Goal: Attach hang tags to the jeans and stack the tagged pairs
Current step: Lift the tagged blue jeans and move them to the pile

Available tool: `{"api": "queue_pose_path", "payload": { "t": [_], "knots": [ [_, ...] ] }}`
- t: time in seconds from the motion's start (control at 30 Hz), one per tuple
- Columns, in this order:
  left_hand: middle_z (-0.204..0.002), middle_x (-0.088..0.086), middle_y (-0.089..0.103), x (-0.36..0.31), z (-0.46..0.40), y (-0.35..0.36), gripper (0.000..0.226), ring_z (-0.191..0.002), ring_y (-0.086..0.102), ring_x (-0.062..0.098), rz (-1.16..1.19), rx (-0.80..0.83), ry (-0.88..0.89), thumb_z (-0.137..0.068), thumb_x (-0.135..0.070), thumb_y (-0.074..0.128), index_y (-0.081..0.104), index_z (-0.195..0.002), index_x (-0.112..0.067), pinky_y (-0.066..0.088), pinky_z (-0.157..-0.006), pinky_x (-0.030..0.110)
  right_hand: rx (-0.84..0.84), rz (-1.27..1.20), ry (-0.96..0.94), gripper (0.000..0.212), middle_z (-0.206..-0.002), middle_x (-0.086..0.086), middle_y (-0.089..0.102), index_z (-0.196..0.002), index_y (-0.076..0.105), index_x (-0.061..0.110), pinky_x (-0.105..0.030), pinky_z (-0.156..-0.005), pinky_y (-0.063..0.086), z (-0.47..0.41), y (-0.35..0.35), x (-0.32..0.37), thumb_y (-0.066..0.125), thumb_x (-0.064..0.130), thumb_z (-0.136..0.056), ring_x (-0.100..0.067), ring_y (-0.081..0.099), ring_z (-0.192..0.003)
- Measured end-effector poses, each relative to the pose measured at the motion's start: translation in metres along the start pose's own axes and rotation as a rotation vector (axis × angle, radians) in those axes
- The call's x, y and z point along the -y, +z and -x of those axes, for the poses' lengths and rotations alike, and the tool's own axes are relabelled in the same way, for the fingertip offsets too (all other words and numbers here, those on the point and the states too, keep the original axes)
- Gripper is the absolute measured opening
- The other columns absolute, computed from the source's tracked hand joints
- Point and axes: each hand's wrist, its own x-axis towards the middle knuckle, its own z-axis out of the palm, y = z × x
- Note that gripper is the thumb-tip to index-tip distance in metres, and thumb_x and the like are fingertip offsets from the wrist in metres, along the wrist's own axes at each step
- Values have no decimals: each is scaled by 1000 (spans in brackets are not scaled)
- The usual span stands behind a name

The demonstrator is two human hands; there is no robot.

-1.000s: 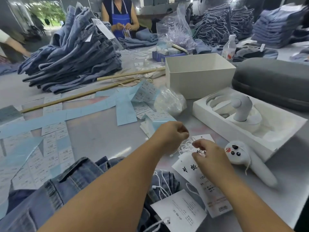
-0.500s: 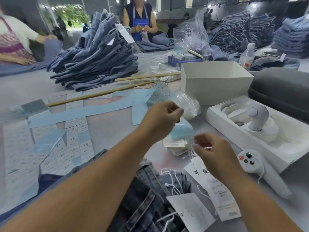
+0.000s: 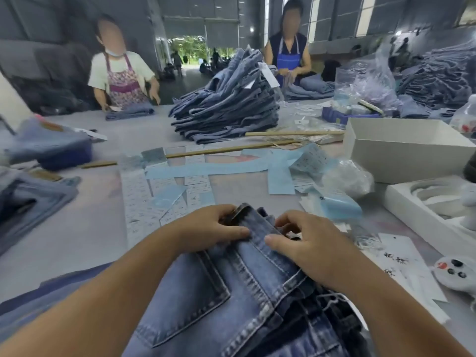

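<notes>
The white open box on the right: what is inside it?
Only the bare inner walls of the white box show. Its floor is hidden by the near wall, so any contents cannot be seen.

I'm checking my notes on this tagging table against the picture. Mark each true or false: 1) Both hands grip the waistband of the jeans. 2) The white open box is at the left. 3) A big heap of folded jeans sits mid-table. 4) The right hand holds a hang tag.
1) True: the left hand and right hand grip the jeans at the waistband.
2) False: the white open box stands at the right.
3) True: the heap of folded jeans sits mid-table.
4) False: the hang tags lie on the table beside it.
</notes>
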Motion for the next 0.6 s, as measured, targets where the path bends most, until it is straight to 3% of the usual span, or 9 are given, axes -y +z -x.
{"api": "queue_pose_path", "payload": {
  "t": [0.1, 0.2, 0.33, 0.4, 0.5, 0.6],
  "knots": [
    [-105, -10, 70, -1, 11, 1, 22, -95, 63, 10, -69, -150, 34, -92, -34, 66, 64, -114, -34, 49, -86, 31, 29, 131, 18, 38, -106, 20, 58, -108, 54, 41, -36, -88, 49, 11, 2, 17, 67, 58, -77, -6, 57, -97],
    [-89, -6, 67, -5, 22, -3, 7, -83, 61, 13, -82, -301, 87, -95, -24, 62, 63, -93, -31, 48, -71, 32, -34, 162, -19, 48, -119, 17, 55, -122, 48, 42, -35, -92, 46, 17, 6, 25, 68, 50, -80, -7, 52, -105],
    [-72, -14, 59, -10, 39, -18, 23, -70, 56, 9, -57, -462, 198, -97, -29, 60, 51, -77, -36, 39, -60, 31, -52, 7, 33, 67, -106, 28, 49, -133, 40, 41, -17, -71, 40, 20, 2, 33, 75, 49, -77, 5, 51, -89],
    [-74, -8, 64, -13, 46, -26, 15, -73, 60, 14, 21, -462, 238, -97, -29, 62, 57, -83, -33, 47, -66, 37, -50, -31, 39, 50, -97, 24, 58, -119, 53, 38, -16, -65, 44, 19, 0, 38, 78, 42, -76, 5, 57, -81],
    [-89, 5, 71, -12, 56, -35, 3, -88, 67, 25, 154, -361, 235, -94, -26, 66, 64, -96, -26, 54, -83, 50, -115, 20, -79, 21, -78, 14, 68, -94, 66, 34, -27, -65, 54, 17, 1, 51, 77, 26, -78, 0, 62, -70],
    [-106, 13, 71, -2, 67, -43, 29, -104, 67, 30, 355, -241, 249, -80, -19, 73, 64, -107, -14, 51, -97, 51, -177, -23, -327, 31, -70, 16, 66, -91, 66, 37, -24, -53, 47, 17, 4, 68, 76, 11, -78, -5, 60, -60]
  ]
}}
